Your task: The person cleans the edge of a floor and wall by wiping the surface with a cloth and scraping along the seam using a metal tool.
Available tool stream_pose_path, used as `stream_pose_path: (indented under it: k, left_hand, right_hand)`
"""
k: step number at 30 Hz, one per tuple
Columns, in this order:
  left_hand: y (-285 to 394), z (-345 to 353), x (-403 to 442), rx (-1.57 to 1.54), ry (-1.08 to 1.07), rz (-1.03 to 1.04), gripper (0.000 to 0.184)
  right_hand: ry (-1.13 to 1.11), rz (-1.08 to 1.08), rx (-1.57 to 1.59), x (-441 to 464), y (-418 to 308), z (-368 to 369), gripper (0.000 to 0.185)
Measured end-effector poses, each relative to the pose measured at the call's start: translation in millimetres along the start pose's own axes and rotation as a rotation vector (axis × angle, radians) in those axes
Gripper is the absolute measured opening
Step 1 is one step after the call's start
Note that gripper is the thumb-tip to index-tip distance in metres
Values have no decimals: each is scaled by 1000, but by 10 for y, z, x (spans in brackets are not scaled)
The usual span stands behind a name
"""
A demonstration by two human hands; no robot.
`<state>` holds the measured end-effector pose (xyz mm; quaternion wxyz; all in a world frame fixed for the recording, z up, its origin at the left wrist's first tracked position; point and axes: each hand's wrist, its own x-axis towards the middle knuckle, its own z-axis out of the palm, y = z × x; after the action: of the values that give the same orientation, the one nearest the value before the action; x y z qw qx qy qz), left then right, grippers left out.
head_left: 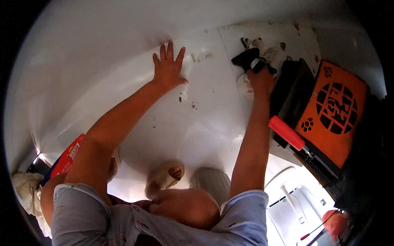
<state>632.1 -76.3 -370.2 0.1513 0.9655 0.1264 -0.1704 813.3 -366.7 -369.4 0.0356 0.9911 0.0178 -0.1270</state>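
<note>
My left hand (pixel 167 70) lies flat on a white panel (pixel 205 94), its fingers spread and nothing in it. Farther right, my right hand (pixel 261 80) is closed around a dark tool (pixel 259 64) with a silvery band. A black, roughly triangular piece (pixel 245 58) shows just beyond the band; whether it belongs to the tool I cannot tell. Crumpled pale and dark cloth (pixel 255 43) appears to lie against the panel behind it. Dark specks and scuffs mark the panel between my hands.
An orange panel (pixel 319 94) with black cut-out patterns stands at right, beside a black box (pixel 292 84). A red-handled tool (pixel 287 133) lies close to my right forearm. At lower left are a red package (pixel 70 153) and pale cloth (pixel 28 190). My sandalled foot (pixel 165 176) is below.
</note>
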Motion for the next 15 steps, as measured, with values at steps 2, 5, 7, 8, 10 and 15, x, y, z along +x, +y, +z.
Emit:
stream_pose_path:
  k: [2,5,7,8,10,15]
  left_hand:
    - [69,-30,70,67,-44,-22,123]
    - [121,-33,129,114,-66,-36,123]
    - [121,-55,140,108,-73,-35,124]
    - [122,-74,148,107,-75,-36,125]
    - [122,-24,162,91,-85,-40,132]
    - [132,-59,175,134,-90,-27,127]
  right_hand:
    - [57,-26,146,31,64,-22,80]
    - [297,81,315,130,28,-360,87]
    - [415,29,474,705,278,-232,103]
    - [354,24,484,946,335,-202,108]
    - [230,15,504,1365,386,-141,119]
    - [-54,80,350,1723,55,-63,124]
